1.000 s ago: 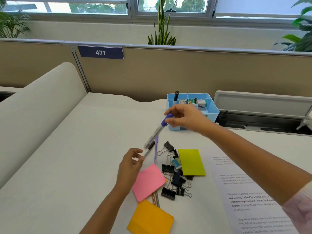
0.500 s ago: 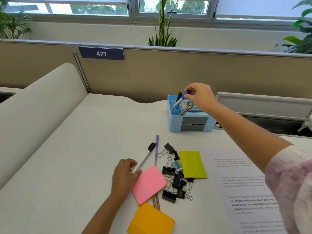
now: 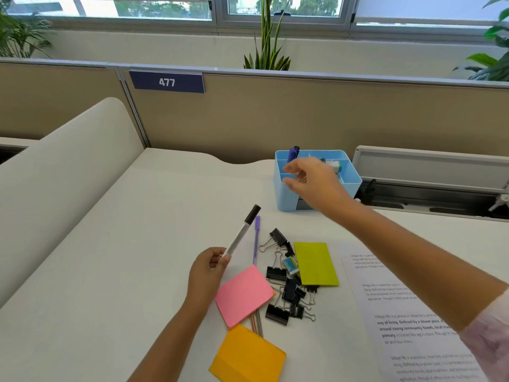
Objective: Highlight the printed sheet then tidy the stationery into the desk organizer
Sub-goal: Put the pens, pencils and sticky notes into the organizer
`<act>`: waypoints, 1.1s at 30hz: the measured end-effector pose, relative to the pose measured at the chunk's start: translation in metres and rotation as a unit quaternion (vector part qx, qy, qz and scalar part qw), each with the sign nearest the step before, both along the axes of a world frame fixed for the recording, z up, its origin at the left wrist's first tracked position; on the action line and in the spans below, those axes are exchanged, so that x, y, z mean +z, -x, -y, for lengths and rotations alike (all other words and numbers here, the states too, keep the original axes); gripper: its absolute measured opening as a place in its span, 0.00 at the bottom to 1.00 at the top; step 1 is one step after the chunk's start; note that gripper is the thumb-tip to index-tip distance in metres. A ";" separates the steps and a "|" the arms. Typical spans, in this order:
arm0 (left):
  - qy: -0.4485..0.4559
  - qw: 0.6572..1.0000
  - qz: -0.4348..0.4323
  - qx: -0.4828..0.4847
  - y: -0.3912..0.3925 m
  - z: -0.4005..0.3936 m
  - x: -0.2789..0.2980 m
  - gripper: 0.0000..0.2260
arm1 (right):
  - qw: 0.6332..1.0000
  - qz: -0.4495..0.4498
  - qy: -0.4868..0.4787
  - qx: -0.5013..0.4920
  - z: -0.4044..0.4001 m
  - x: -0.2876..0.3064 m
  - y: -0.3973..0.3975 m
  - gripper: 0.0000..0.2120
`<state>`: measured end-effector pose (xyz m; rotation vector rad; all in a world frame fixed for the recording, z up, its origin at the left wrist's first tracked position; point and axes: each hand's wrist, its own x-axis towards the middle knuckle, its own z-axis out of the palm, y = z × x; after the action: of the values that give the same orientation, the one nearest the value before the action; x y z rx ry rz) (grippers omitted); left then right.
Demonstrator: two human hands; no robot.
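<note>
A light blue desk organizer (image 3: 352, 177) stands at the back of the white desk. A purple-capped marker (image 3: 292, 154) now stands in its rear left compartment beside a black one. My right hand (image 3: 316, 183) hovers over the organizer's front, fingers apart and empty. My left hand (image 3: 209, 267) holds a black-capped white marker (image 3: 242, 231) by its lower end, tilted up off the desk. A thin purple pen (image 3: 256, 239) lies beside it. The printed sheet (image 3: 407, 321) lies at the right, partly under my right forearm.
Pink (image 3: 243, 295), yellow-green (image 3: 315, 263) and orange (image 3: 248, 357) sticky note pads lie near the front. Several black binder clips (image 3: 286, 293) are scattered between them, with a small eraser (image 3: 289, 264). Pencils (image 3: 256, 325) poke from under the pink pad. A beige partition rises behind.
My right hand carried the purple-capped marker to the organizer, dropped it in and pulled back empty. My left hand picked up the black-capped marker and lifted it off the desk.
</note>
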<state>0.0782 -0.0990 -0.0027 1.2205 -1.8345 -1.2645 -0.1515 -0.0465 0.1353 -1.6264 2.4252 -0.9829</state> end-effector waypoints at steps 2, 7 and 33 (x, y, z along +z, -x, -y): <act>0.001 0.999 -0.032 -0.006 0.008 -0.006 0.010 0.04 | 0.993 0.092 -0.068 0.024 -0.006 -0.005 -0.014 0.19; 0.008 0.997 -0.065 -0.027 0.025 -0.013 0.026 0.05 | 0.951 0.291 -0.095 0.053 -0.008 -0.014 -0.027 0.14; 0.123 0.925 0.331 -0.144 0.000 0.018 -0.031 0.24 | 0.997 -0.004 0.038 -0.073 0.045 0.004 0.042 0.10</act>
<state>0.0786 -0.1166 -0.0340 1.3707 -2.6461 -0.7556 -0.1932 -0.0920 0.1389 -1.4933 2.5742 -1.1039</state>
